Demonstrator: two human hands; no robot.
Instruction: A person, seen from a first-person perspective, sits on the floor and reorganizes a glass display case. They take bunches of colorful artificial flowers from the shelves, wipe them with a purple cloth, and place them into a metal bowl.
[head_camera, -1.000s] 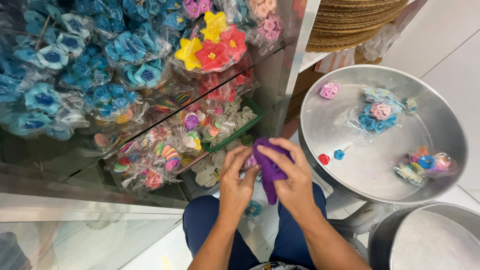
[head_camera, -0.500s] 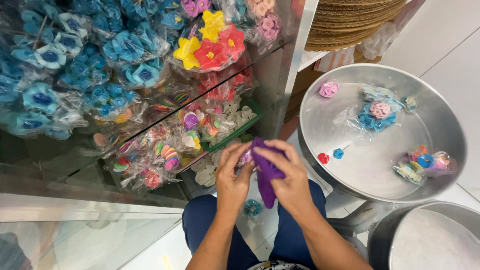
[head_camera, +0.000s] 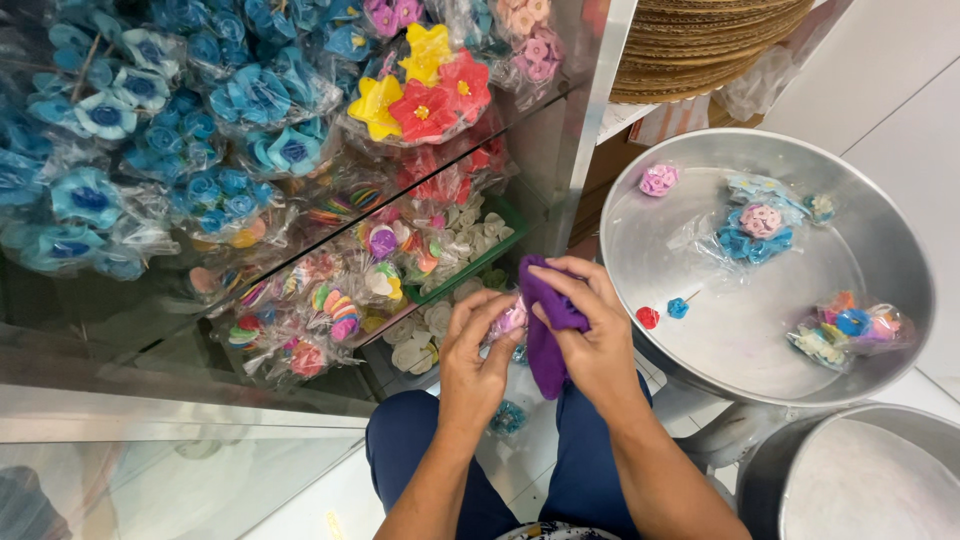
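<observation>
The purple cloth (head_camera: 548, 330) is being used as the landmark here. It's being pinched at its top edge by the right hand (head_camera: 590, 345), grip closed on it, with the rest hanging down so the long axis is running roughly vertical over the lap. Just left of the cloth, touching it, a small pinkish wrapped flower piece (head_camera: 512, 318) is being held in the left hand (head_camera: 475, 360), fingers curled shut around it. So both hands are being kept right at the cloth, the flower piece on its left side. Well to the right of the cloth a big metal basin (head_camera: 880, 250) is sitting with a few wrapped flowers in it, and up-left a glass display case (head_camera: 300, 290) is being crowded with blue ones.
</observation>
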